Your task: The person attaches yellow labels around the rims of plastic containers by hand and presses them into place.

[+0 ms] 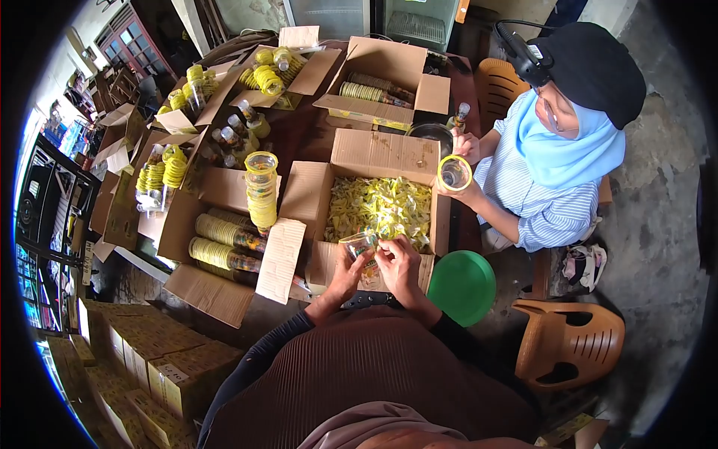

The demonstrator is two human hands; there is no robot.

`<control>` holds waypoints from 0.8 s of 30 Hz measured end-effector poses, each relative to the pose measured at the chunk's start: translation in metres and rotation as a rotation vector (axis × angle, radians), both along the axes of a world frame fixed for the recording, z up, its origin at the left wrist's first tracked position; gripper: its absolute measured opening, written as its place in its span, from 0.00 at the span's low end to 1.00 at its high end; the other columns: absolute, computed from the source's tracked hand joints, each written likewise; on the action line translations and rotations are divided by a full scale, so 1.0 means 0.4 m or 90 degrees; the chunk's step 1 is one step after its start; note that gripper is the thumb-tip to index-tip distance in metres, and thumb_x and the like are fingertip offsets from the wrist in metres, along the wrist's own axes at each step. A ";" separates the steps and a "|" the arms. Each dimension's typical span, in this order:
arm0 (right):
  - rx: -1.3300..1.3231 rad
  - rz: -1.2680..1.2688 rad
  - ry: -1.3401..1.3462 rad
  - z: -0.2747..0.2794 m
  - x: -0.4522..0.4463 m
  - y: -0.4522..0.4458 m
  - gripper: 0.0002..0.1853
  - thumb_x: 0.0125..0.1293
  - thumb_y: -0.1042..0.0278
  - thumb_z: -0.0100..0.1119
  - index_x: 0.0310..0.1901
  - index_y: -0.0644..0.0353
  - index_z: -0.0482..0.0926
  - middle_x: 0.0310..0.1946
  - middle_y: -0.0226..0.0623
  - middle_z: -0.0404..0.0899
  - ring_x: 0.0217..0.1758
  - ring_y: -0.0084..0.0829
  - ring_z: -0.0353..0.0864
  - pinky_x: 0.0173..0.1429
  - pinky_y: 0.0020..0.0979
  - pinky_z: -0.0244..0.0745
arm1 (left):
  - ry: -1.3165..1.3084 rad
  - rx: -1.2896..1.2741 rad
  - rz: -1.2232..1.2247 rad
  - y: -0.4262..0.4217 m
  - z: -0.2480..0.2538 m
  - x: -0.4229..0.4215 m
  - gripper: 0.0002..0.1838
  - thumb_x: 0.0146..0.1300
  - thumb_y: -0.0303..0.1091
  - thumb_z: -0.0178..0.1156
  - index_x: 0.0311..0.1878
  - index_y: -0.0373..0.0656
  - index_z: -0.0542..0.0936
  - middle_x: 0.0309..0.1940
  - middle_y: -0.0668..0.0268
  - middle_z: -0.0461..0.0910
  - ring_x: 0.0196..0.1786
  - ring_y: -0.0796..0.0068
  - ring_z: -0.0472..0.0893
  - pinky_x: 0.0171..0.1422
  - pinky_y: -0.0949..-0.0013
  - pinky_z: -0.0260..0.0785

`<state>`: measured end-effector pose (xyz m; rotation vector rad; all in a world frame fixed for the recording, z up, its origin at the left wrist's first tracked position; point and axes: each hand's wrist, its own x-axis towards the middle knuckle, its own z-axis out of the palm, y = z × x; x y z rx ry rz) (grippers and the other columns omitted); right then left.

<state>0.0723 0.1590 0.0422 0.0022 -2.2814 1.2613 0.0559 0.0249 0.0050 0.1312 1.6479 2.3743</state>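
Just over the near edge of the open box, my left hand [347,275] is closed round a clear plastic jar [357,243] with coloured print, held tilted. My right hand [400,266] is close against the jar's right side, thumb and fingers pinched together; what they pinch is too small to make out. Beyond both hands, the cardboard box [385,153] holds a heap of small yellow-and-white packets [378,206]. To the left of my hands stands a tall stack of clear jars with yellow rims [262,191].
At right, a co-worker [523,179] holds a yellow-rimmed jar [455,173]. More cartons of stacked jars [217,239] line the left and back. A green round lid or basin [462,288] and an orange plastic chair [572,344] are at near right. Closed cartons [176,367] stand lower left.
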 end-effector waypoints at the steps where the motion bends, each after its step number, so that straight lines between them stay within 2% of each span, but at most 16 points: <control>1: -0.007 -0.004 -0.012 -0.005 -0.001 0.002 0.10 0.52 0.80 0.66 0.38 0.63 0.81 0.29 0.42 0.75 0.28 0.40 0.79 0.32 0.35 0.74 | -0.011 0.005 -0.007 0.000 -0.008 0.000 0.22 0.68 0.31 0.59 0.60 0.41 0.62 0.54 0.62 0.71 0.57 0.74 0.72 0.62 0.68 0.66; 3: -0.008 -0.006 -0.030 -0.019 -0.003 0.006 0.10 0.52 0.79 0.66 0.38 0.63 0.81 0.30 0.42 0.75 0.28 0.40 0.80 0.33 0.35 0.75 | -0.022 0.010 -0.012 0.001 -0.029 0.000 0.22 0.69 0.31 0.59 0.60 0.41 0.62 0.55 0.62 0.71 0.57 0.74 0.72 0.63 0.68 0.66; 5: -0.011 -0.007 -0.048 -0.029 -0.004 0.010 0.10 0.52 0.78 0.67 0.38 0.62 0.81 0.30 0.42 0.75 0.28 0.41 0.80 0.33 0.35 0.75 | -0.006 -0.013 -0.013 -0.002 -0.053 0.005 0.22 0.70 0.32 0.56 0.63 0.41 0.61 0.57 0.60 0.70 0.61 0.71 0.70 0.69 0.64 0.62; 9: 0.001 -0.001 -0.080 -0.038 -0.010 0.021 0.10 0.53 0.76 0.67 0.38 0.62 0.81 0.30 0.41 0.76 0.29 0.41 0.81 0.34 0.36 0.76 | -0.034 -0.063 -0.034 -0.002 -0.022 0.011 0.24 0.70 0.32 0.57 0.65 0.42 0.59 0.57 0.60 0.69 0.62 0.71 0.70 0.68 0.64 0.62; 11: -0.002 0.004 -0.109 -0.063 -0.017 0.031 0.09 0.53 0.75 0.67 0.37 0.62 0.81 0.31 0.41 0.77 0.29 0.41 0.81 0.34 0.36 0.76 | 0.007 -0.059 -0.081 -0.001 -0.046 0.020 0.26 0.69 0.30 0.58 0.65 0.42 0.58 0.57 0.61 0.68 0.61 0.71 0.70 0.67 0.64 0.64; 14: -0.057 0.037 -0.154 -0.099 -0.028 0.061 0.09 0.53 0.77 0.67 0.37 0.63 0.81 0.32 0.41 0.79 0.29 0.38 0.81 0.35 0.34 0.76 | 0.025 -0.064 -0.080 0.002 -0.010 0.012 0.27 0.69 0.30 0.58 0.66 0.42 0.58 0.58 0.61 0.67 0.61 0.70 0.70 0.66 0.65 0.64; 15: -0.082 0.033 -0.127 -0.089 -0.031 0.065 0.09 0.53 0.78 0.67 0.37 0.63 0.81 0.33 0.41 0.79 0.29 0.36 0.81 0.34 0.33 0.76 | -0.025 -0.069 -0.074 0.003 -0.004 0.005 0.28 0.67 0.30 0.60 0.66 0.41 0.59 0.60 0.61 0.65 0.63 0.70 0.68 0.67 0.65 0.63; 18: -0.120 0.028 -0.078 -0.059 -0.023 0.075 0.10 0.53 0.82 0.67 0.37 0.64 0.80 0.33 0.39 0.79 0.28 0.32 0.80 0.33 0.29 0.75 | -0.015 -0.046 -0.055 -0.005 0.018 -0.009 0.29 0.65 0.29 0.62 0.65 0.41 0.61 0.60 0.61 0.66 0.65 0.71 0.66 0.67 0.65 0.62; 20: -0.113 0.036 -0.076 -0.043 -0.016 0.082 0.07 0.56 0.83 0.66 0.37 0.67 0.80 0.33 0.37 0.78 0.28 0.25 0.80 0.32 0.25 0.74 | -0.023 -0.036 -0.026 -0.005 0.020 -0.017 0.29 0.62 0.29 0.64 0.65 0.41 0.63 0.60 0.62 0.67 0.66 0.71 0.65 0.67 0.65 0.62; 22: -0.113 0.034 -0.075 -0.015 -0.007 0.078 0.07 0.56 0.83 0.65 0.37 0.66 0.80 0.32 0.37 0.76 0.28 0.25 0.80 0.31 0.25 0.74 | -0.018 -0.052 -0.037 -0.008 0.011 -0.026 0.34 0.62 0.25 0.62 0.69 0.42 0.57 0.61 0.61 0.64 0.65 0.69 0.67 0.66 0.66 0.66; 24: -0.106 0.030 0.012 -0.004 0.005 0.068 0.10 0.54 0.84 0.65 0.39 0.65 0.79 0.32 0.37 0.76 0.27 0.27 0.79 0.29 0.26 0.75 | -0.015 -0.050 -0.019 0.000 -0.010 -0.031 0.34 0.62 0.25 0.63 0.68 0.41 0.58 0.61 0.60 0.65 0.65 0.69 0.67 0.66 0.66 0.66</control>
